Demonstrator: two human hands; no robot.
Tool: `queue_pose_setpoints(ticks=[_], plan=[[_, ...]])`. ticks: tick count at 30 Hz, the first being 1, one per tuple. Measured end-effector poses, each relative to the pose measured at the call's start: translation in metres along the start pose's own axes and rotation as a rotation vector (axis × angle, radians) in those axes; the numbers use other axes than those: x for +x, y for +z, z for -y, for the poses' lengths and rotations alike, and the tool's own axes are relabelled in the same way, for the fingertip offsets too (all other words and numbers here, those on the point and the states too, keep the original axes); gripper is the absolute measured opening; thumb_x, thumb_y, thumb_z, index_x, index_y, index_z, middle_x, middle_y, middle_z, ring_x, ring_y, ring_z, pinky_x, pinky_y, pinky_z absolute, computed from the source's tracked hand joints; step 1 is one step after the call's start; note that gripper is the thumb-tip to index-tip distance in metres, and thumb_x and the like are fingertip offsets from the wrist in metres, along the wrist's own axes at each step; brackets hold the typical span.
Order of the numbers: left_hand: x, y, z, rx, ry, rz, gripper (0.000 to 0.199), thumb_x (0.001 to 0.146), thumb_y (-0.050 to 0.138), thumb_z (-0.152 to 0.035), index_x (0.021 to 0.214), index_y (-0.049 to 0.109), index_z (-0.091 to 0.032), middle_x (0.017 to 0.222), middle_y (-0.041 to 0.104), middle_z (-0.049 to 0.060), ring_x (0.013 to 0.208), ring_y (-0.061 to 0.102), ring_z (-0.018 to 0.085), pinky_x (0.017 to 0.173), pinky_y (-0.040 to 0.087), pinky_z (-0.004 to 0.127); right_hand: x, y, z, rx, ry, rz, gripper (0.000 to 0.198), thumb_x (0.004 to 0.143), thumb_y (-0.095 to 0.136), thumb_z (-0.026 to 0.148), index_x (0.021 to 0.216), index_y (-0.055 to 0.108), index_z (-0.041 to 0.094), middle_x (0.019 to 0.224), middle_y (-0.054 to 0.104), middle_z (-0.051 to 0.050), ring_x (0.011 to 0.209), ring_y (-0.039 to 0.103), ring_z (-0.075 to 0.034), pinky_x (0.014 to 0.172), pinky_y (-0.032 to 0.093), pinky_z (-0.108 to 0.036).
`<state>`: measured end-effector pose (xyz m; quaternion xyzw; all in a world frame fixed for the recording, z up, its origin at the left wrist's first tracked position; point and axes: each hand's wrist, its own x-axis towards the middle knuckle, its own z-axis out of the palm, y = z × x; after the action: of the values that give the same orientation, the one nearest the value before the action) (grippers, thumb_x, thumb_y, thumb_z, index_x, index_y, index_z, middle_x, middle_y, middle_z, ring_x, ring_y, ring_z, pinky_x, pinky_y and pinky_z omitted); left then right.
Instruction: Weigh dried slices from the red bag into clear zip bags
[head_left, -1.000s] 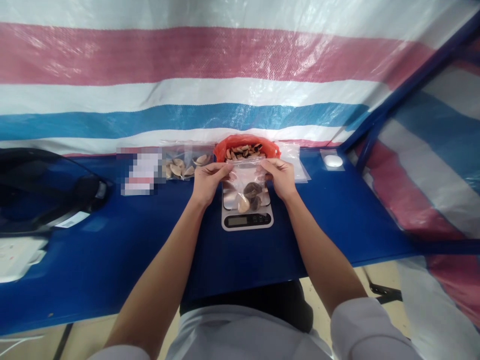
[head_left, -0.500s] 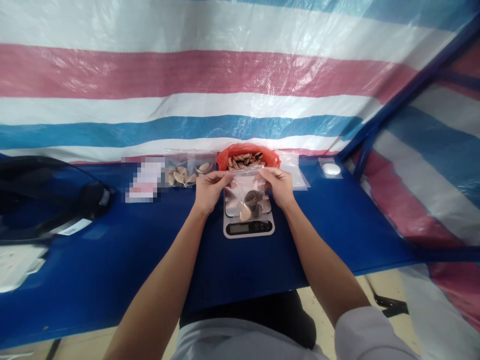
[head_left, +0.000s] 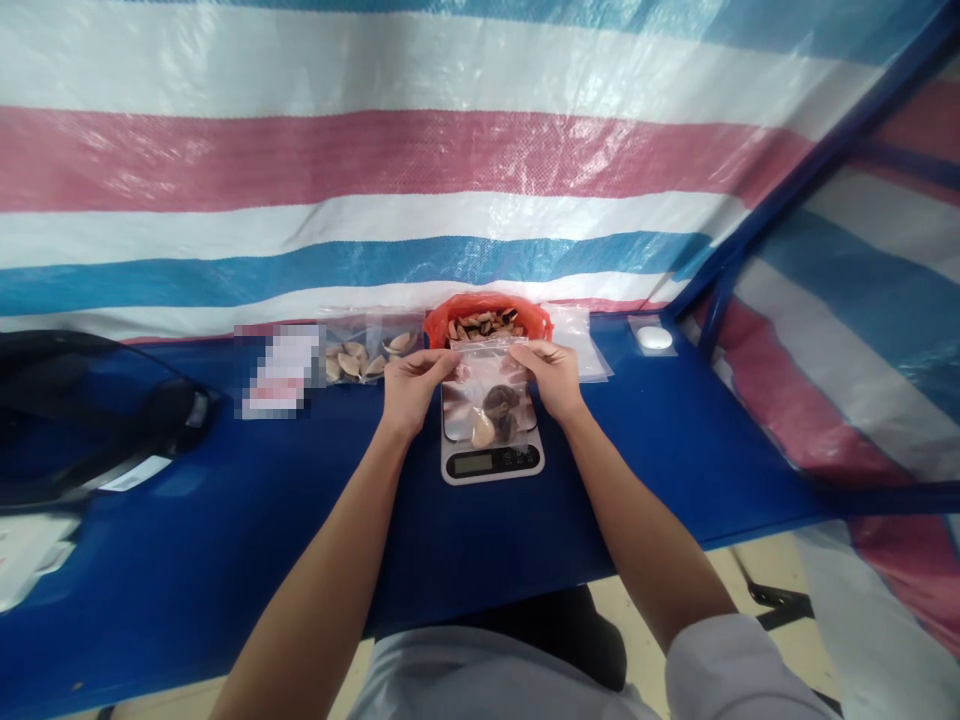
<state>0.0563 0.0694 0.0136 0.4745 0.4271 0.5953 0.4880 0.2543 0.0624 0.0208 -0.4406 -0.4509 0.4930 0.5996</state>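
Note:
My left hand point(head_left: 412, 385) and my right hand point(head_left: 551, 375) pinch the two top corners of a clear zip bag point(head_left: 484, 372). Inside the bag, near its bottom, lie a few shell-like pieces point(head_left: 501, 405), some dark and one pale. The bag is over the steel plate of a white kitchen scale point(head_left: 491, 475); I cannot tell whether it rests on the plate. No reading can be made out on the scale's display. Just behind the hands is a red plastic bag point(head_left: 436, 325), open at the top and full of similar brown pieces point(head_left: 486, 325).
Left of my hands lie clear bags of pale pieces point(head_left: 354, 360) and a blurred-out paper point(head_left: 281, 370). Flat clear bags point(head_left: 592, 350) and a white oval object point(head_left: 655, 338) are at the right. A black strapped item point(head_left: 112, 400) sits far left on the blue table point(head_left: 300, 560).
The view has shifted slightly. Both hands keep their pinch on the zip bag's top edge, which now looks straighter and flatter between them.

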Motion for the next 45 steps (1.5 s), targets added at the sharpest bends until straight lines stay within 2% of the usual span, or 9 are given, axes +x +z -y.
queue_pose_setpoints(ticks=[7, 11, 18, 23, 29, 33, 39, 45], plan=[[0.000, 0.001, 0.001, -0.006, 0.032, -0.010, 0.029, 0.065, 0.087, -0.043, 0.075, 0.079, -0.017, 0.068, 0.072, 0.002, 0.060, 0.063, 0.013, 0.065, 0.055, 0.026, -0.001, -0.001, 0.001, -0.013, 0.024, -0.008, 0.033, 0.060, 0.086, 0.052, 0.066, 0.076, 0.020, 0.064, 0.074, -0.002, 0.058, 0.068, -0.017, 0.056, 0.060, -0.029], [0.000, 0.001, 0.002, 0.008, 0.090, 0.011, 0.024, 0.070, 0.084, -0.041, 0.074, 0.078, -0.018, 0.066, 0.072, 0.001, 0.060, 0.063, 0.013, 0.063, 0.054, 0.025, -0.002, -0.001, 0.000, -0.032, 0.045, 0.025, 0.033, 0.064, 0.085, 0.052, 0.073, 0.078, 0.021, 0.067, 0.075, -0.002, 0.057, 0.069, -0.016, 0.053, 0.058, -0.028], [-0.003, 0.004, -0.001, 0.083, 0.167, 0.011, 0.020, 0.073, 0.082, -0.038, 0.073, 0.076, -0.019, 0.066, 0.071, 0.001, 0.062, 0.065, 0.014, 0.065, 0.054, 0.026, -0.003, 0.000, 0.000, -0.031, 0.004, 0.090, 0.031, 0.065, 0.085, 0.050, 0.074, 0.077, 0.021, 0.068, 0.075, 0.000, 0.063, 0.070, -0.017, 0.063, 0.061, -0.030], [-0.007, 0.009, -0.004, 0.129, 0.122, -0.015, 0.026, 0.071, 0.083, -0.044, 0.075, 0.077, -0.018, 0.067, 0.072, 0.002, 0.062, 0.064, 0.015, 0.062, 0.054, 0.026, -0.004, 0.001, 0.003, -0.044, -0.044, 0.076, 0.030, 0.067, 0.084, 0.049, 0.067, 0.076, 0.020, 0.065, 0.074, -0.001, 0.060, 0.068, -0.016, 0.062, 0.059, -0.030], [-0.009, 0.014, -0.009, 0.159, 0.055, -0.011, 0.034, 0.065, 0.085, -0.050, 0.072, 0.076, -0.018, 0.066, 0.072, 0.002, 0.057, 0.062, 0.014, 0.053, 0.050, 0.025, -0.003, 0.003, 0.002, -0.080, -0.029, 0.084, 0.032, 0.066, 0.083, 0.052, 0.069, 0.076, 0.020, 0.066, 0.074, -0.001, 0.063, 0.068, -0.017, 0.065, 0.060, -0.031], [-0.008, 0.013, -0.008, 0.153, 0.080, -0.021, 0.034, 0.063, 0.086, -0.049, 0.071, 0.076, -0.018, 0.067, 0.072, 0.002, 0.059, 0.063, 0.015, 0.059, 0.052, 0.026, -0.004, 0.001, 0.003, -0.089, -0.027, 0.098, 0.032, 0.068, 0.083, 0.052, 0.074, 0.077, 0.021, 0.072, 0.076, -0.001, 0.067, 0.070, -0.017, 0.064, 0.059, -0.029], [-0.006, 0.007, -0.006, 0.118, 0.107, -0.015, 0.030, 0.064, 0.086, -0.046, 0.068, 0.075, -0.019, 0.066, 0.072, 0.002, 0.060, 0.063, 0.014, 0.062, 0.053, 0.027, -0.004, -0.002, 0.005, -0.029, 0.085, 0.070, 0.036, 0.063, 0.085, 0.054, 0.074, 0.077, 0.021, 0.069, 0.075, 0.000, 0.053, 0.065, -0.014, 0.049, 0.056, -0.026], [-0.005, 0.005, -0.005, 0.145, 0.095, -0.014, 0.031, 0.064, 0.086, -0.048, 0.067, 0.075, -0.018, 0.066, 0.073, 0.003, 0.061, 0.065, 0.016, 0.064, 0.054, 0.028, -0.003, -0.002, 0.001, -0.042, 0.030, 0.055, 0.032, 0.064, 0.085, 0.052, 0.069, 0.078, 0.021, 0.068, 0.075, -0.001, 0.056, 0.066, -0.015, 0.056, 0.060, -0.029]])
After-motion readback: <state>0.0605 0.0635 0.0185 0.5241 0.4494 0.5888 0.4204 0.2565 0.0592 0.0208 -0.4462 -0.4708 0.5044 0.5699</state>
